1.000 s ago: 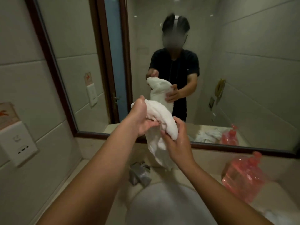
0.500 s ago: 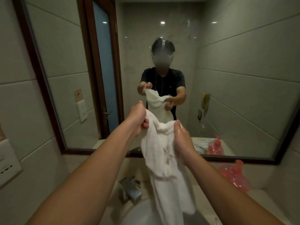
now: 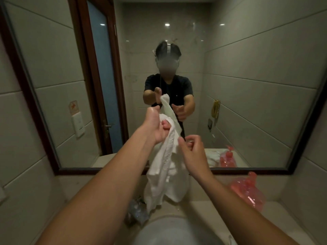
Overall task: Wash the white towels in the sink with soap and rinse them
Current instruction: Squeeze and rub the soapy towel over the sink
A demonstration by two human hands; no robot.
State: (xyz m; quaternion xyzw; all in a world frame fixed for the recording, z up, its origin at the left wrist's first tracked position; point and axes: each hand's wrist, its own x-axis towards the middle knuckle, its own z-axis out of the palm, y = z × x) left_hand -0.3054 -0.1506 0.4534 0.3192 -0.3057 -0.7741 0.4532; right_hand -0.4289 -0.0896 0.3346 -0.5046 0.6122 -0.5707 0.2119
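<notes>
The wet white cloth towel (image 3: 166,167) hangs in the air above the round white basin sink (image 3: 177,232), its top bunched in the left hand (image 3: 157,126) and its loose length dropping down between both forearms. The right hand (image 3: 192,152) sits just beside the towel's right edge, lower than the left hand.

Behind the hanging towel, a metal tap (image 3: 136,209) stands at the back of the sink, partly hidden by the cloth's lower end. A pink translucent plastic bag (image 3: 247,190) lies on the pale stone counter (image 3: 276,214) to the right, well apart from the towel. A dark-framed wall mirror (image 3: 247,85) fills the wall ahead and reflects the person, the towel and the bag.

The left hand grips the towel's upper end with fingers curled round the bunched cloth. The right hand's fingers are loosely bent, thumb and forefinger close together at the towel's edge; whether they pinch the cloth I cannot tell
</notes>
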